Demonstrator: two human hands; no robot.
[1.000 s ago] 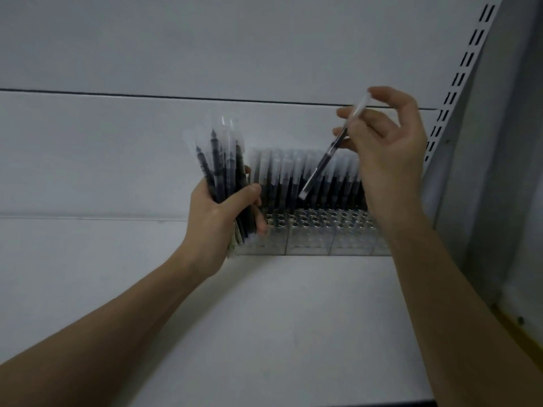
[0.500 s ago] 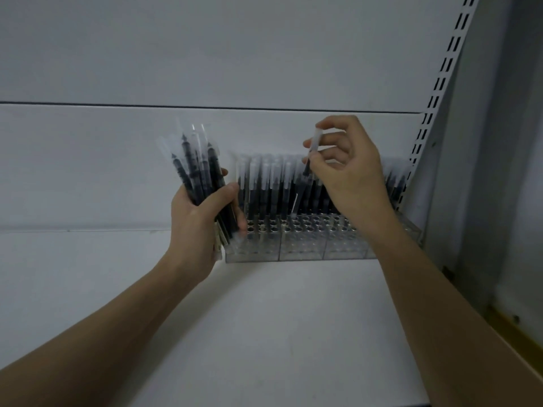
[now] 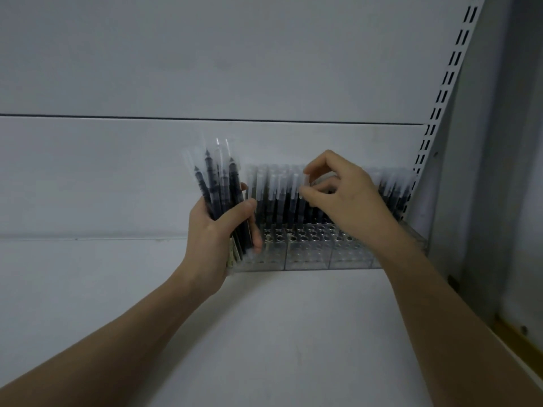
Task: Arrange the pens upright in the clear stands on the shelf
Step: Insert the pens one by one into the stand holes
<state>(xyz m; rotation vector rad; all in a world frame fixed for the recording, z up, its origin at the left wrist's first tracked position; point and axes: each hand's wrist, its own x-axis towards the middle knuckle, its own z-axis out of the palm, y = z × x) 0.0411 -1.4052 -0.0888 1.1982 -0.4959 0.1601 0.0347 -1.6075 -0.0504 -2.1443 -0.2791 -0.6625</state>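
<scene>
- right now my left hand (image 3: 216,230) is curled round a bundle (image 3: 219,189) of wrapped pens, held upright just left of the stands (image 3: 308,257).
- my right hand (image 3: 343,198) pinches the clear top of one pen (image 3: 304,186) between thumb and fingers; the pen stands among the row (image 3: 279,195) already seated at the back of the stands.
- i can't tell whether its tip is fully down in a hole; the hand and neighbouring pens hide the base.
- to do this well i'd keep the pen vertical, feel it drop into its hole, and only then loosen the pinch.
- i'd ease the fingers straight up, so they don't drag the neighbours out or tip them.
- front holes show open, so i judge there is room left; the stands sit on the shelf (image 3: 279,333) against the back wall.
- i'd keep the bundle clear of the rack edge while the right hand works.
</scene>
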